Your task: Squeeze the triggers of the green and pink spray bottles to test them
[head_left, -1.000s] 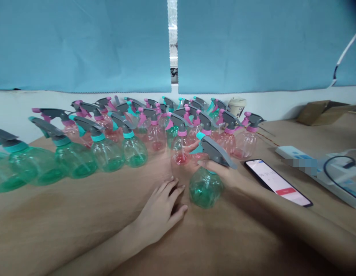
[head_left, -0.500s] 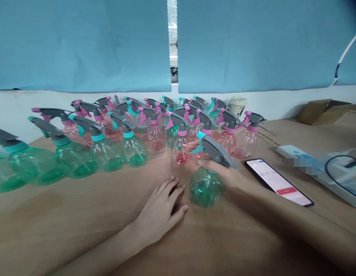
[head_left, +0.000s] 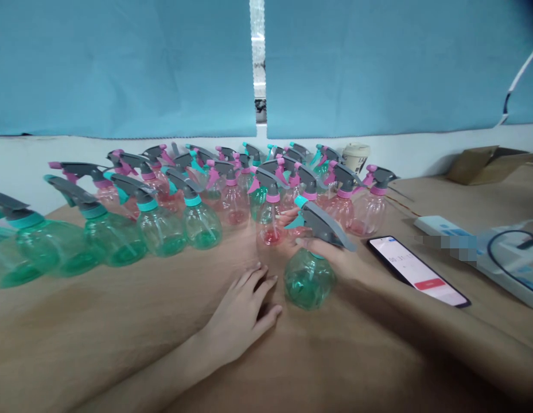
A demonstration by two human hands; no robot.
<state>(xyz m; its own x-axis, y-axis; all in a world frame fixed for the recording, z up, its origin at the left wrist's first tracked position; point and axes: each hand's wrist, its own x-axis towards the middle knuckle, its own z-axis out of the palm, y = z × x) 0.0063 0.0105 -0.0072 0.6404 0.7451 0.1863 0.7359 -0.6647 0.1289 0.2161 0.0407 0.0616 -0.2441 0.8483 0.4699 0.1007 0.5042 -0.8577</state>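
A green spray bottle (head_left: 308, 285) with a grey trigger head and turquoise nozzle stands upright on the table at centre right. Around its neck, just below the head, is my right hand (head_left: 329, 251); some fingers are partly hidden behind the trigger head. The nozzle points left. My left hand (head_left: 239, 312) lies on the tabletop to the left of this bottle, fingers stretched out and slightly apart, holding nothing. Close behind the right hand's fingertips stands a pink spray bottle (head_left: 270, 230). A row of green spray bottles (head_left: 163, 234) extends to the left.
More pink and green spray bottles (head_left: 235, 205) crowd the back of the wooden table (head_left: 132, 327). To the right lie a phone (head_left: 406, 267) with a lit timer and a white power strip (head_left: 502, 272) with cables. A paper cup (head_left: 356, 155) and a cardboard box (head_left: 485, 166) stand farther back.
Both hands and the spray bottle hold nearly the same positions. Only the view has shifted very slightly.
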